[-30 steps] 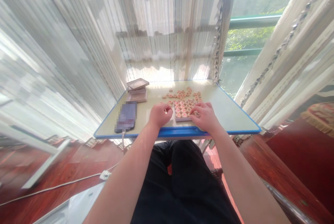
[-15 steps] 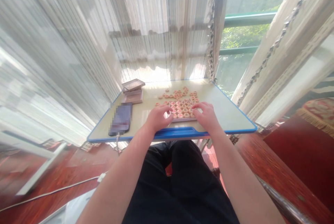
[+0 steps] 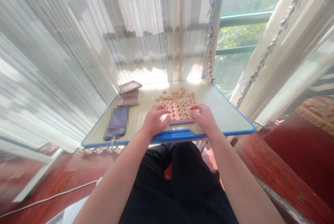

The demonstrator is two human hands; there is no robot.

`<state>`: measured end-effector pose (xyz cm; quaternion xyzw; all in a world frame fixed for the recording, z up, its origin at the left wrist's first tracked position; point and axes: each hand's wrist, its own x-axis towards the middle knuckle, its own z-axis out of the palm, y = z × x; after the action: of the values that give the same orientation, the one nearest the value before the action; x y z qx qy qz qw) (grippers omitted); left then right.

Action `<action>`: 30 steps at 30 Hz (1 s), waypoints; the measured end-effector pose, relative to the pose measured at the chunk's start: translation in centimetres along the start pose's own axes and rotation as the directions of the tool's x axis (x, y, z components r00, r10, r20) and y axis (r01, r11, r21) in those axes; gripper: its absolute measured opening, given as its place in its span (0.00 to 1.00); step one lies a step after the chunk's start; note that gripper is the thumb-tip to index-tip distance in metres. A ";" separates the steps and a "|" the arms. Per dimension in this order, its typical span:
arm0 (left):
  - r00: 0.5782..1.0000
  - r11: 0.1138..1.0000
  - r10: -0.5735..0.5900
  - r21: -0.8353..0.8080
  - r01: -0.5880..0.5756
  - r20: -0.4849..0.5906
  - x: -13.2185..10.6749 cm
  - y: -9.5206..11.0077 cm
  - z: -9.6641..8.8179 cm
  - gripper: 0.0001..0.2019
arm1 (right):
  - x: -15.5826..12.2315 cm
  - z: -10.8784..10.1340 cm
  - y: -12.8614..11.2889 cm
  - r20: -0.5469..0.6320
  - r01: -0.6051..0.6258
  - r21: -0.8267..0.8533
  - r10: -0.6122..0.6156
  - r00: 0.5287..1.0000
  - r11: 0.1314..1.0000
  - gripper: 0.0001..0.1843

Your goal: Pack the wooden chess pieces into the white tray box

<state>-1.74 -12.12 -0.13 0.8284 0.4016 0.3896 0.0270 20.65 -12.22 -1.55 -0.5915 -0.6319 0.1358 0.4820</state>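
Observation:
A shallow wooden tray [image 3: 182,122] stands near the front edge of the table, filled with rows of round Chinese chess pieces [image 3: 183,111] bearing red and dark characters. My left hand [image 3: 155,119] is at the tray's left side, thumb and forefinger apart, fingertips by the outermost pieces. On the right side, my right hand [image 3: 205,116] has its fingers spread around the tray's corner, close to the end pieces. Neither hand shows a piece lifted in it. Behind the tray, more loose chess pieces [image 3: 175,95] lie scattered, some on top of others.
At the back left are an open wooden box [image 3: 133,99] and a lid [image 3: 130,86] leaning on it. A pixelated dark phone [image 3: 117,122] with a cable lies at the left. The table [image 3: 227,116] has a blue rim; curtains hang behind it.
My left hand's thumb and forefinger have opened wider at the tray's left side. My right hand has barely shifted. The whole view has turned slightly, and the loose pieces look unchanged.

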 end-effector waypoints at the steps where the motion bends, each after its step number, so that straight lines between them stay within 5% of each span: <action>1: 0.999 1.000 -0.030 -0.003 0.030 -0.016 0.0 0.0 0.0 0.10 | 0.0 -0.1 0.0 0.001 0.000 0.003 0.000 1.000 1.000 0.11; 10: 0.991 0.990 -0.132 0.055 0.130 0.036 0.4 -0.2 0.0 0.13 | 0.2 -0.3 -0.2 -0.088 -0.049 0.067 0.055 0.995 0.997 0.11; 19: 0.983 0.994 -0.057 0.100 0.040 0.173 1.1 -0.8 0.9 0.38 | 0.9 0.7 0.3 0.040 0.002 0.007 -0.003 0.999 1.000 0.21; 25: 0.980 0.977 -0.172 0.140 0.158 0.095 1.2 -1.5 1.1 0.39 | 1.2 1.2 0.2 0.068 0.078 -0.023 -0.076 0.995 0.997 0.20; 30: 0.930 0.918 -0.367 0.149 0.367 -0.028 1.2 -2.6 1.6 0.24 | 1.2 1.1 0.6 -0.021 0.027 0.026 -0.027 0.999 0.999 0.19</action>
<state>-1.88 -9.09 -1.39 0.7382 0.5783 0.3455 0.0367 20.39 -10.60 -2.04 -0.5779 -0.6328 0.1315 0.4983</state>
